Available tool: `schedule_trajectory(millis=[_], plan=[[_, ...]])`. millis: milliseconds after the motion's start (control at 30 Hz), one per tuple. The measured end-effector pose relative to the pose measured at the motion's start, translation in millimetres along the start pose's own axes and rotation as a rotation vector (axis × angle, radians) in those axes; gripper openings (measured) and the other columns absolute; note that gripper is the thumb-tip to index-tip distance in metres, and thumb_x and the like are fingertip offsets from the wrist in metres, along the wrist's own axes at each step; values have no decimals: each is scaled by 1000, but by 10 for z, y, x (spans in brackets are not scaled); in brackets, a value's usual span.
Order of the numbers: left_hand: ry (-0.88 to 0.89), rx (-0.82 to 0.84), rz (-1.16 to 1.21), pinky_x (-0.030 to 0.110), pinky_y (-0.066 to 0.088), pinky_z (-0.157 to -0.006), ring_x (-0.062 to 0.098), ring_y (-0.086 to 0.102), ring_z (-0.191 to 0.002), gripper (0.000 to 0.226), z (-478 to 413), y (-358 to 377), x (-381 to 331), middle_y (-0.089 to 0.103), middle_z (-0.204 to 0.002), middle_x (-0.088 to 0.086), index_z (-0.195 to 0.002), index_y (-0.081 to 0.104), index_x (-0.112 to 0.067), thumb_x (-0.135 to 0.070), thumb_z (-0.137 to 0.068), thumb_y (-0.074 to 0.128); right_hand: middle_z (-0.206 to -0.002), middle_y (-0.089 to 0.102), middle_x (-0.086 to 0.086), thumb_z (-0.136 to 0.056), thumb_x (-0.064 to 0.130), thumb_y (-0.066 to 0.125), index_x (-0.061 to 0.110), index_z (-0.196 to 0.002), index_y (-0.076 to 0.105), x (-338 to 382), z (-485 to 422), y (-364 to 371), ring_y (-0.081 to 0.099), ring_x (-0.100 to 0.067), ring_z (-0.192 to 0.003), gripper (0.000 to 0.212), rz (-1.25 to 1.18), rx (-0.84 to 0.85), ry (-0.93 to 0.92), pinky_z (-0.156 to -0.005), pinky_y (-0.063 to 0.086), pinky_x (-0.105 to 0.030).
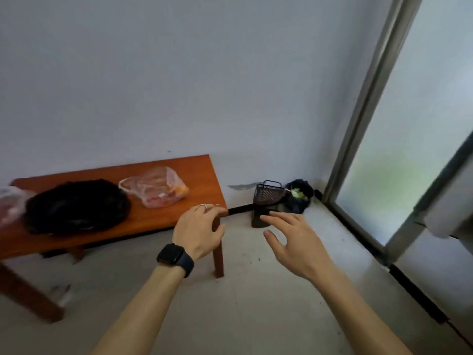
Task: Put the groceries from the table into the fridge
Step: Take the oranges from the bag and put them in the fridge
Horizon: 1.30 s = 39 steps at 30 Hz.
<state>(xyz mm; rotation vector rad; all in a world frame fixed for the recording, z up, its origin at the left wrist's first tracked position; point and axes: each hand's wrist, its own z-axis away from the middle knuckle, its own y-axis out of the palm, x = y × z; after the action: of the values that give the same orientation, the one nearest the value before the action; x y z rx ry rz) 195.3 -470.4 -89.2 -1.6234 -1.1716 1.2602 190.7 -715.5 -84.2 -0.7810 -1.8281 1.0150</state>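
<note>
Both hands (pixel 198 230) (pixel 294 242) spread, empty; clear bag (pixel 156 188) on table (pixel 199 172) just beyond the left.

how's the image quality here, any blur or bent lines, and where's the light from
Head view: dim, soft daylight through the frosted window on the right; wide-angle bend leans its frame; motion blur smears the pink bag at the left edge and the table leg below it; both hands, left and right, fairly sharp.

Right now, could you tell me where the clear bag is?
In the head view, the clear bag lies on the table near its right end, right of the black bag.
</note>
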Motion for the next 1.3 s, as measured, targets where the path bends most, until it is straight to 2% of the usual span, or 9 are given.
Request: schedule_trajectory(millis=[133, 367, 567, 767, 867, 967, 1100, 1200, 1300], plan=[[-159, 32, -39, 35, 41, -104, 17, 47, -127, 41, -66, 11, 789, 54, -138, -7, -134, 53, -38, -45, -94, 53, -146, 49, 18, -101, 46, 47, 40, -141, 52, 352, -575, 605, 35, -10, -138, 40, -38, 115, -102, -111, 32, -27], [-325, 105, -74, 32, 44, -100, 17, 48, -126, 42, -548, 105, 1951, 53, -137, -7, -136, 51, -38, -43, -95, 53, -148, 49, 13, -101, 44, 48, 35, -144, 49, 781, -1666, 1461, 37, -14, -139, 44, -84, 317, -212, -114, 30, -28], [-382, 146, -81, 35, 47, -97, 20, 49, -126, 42, -1154, 121, 2640, 54, -137, -2, -137, 52, -36, -41, -95, 51, -145, 52, 13, -98, 48, 48, 36, -144, 47, 951, -2475, 2062, 46, -15, -133, 47, -87, 476, -223, -109, 40, -32], [-374, 202, -124, 35, 50, -90, 22, 51, -123, 43, -1655, 271, 3270, 55, -136, -1, -138, 52, -31, -40, -96, 50, -147, 51, 0, -100, 43, 50, 27, -147, 42, 1153, -3229, 2553, 50, -22, -131, 51, -119, 619, -197, -106, 41, -34], [-310, 233, -179, 35, 49, -91, 22, 51, -123, 43, -1975, 408, 3652, 56, -134, 1, -140, 50, -28, -35, -98, 47, -142, 54, -5, -100, 35, 51, 25, -147, 41, 1308, -3681, 2908, 54, -27, -126, 50, -177, 654, -169, -102, 44, -36], [-226, 295, -255, 38, 45, -100, 24, 47, -126, 41, -2449, 574, 4085, 54, -136, 2, -141, 49, -25, -26, -100, 46, -135, 58, -12, -99, 25, 49, 16, -141, 47, 1506, -4216, 3343, 58, -33, -117, 43, -215, 664, -130, -95, 49, -40], [-53, 412, -398, 40, 36, -107, 25, 42, -128, 36, -3196, 909, 4649, 52, -136, 2, -136, 51, -22, -22, -99, 49, -125, 61, -11, -95, 17, 50, 8, -133, 52, 1695, -4906, 4040, 60, -30, -109, 39, -214, 742, 3, -90, 49, -36], [116, 519, -471, 41, 32, -110, 28, 40, -132, 36, -3676, 1205, 4922, 50, -139, 6, -133, 54, -16, -13, -98, 49, -114, 67, -8, -86, 10, 48, 13, -129, 53, 1707, -5266, 4521, 65, -27, -94, 44, -170, 825, 115, -85, 56, -43], [282, 595, -487, 42, 34, -109, 29, 42, -130, 34, -4071, 1492, 5116, 53, -137, 8, -130, 57, -13, -8, -98, 46, -116, 67, -10, -88, 10, 45, 11, -129, 51, 1626, -5520, 4780, 63, -30, -103, 41, -32, 848, 175, -92, 50, -40]])
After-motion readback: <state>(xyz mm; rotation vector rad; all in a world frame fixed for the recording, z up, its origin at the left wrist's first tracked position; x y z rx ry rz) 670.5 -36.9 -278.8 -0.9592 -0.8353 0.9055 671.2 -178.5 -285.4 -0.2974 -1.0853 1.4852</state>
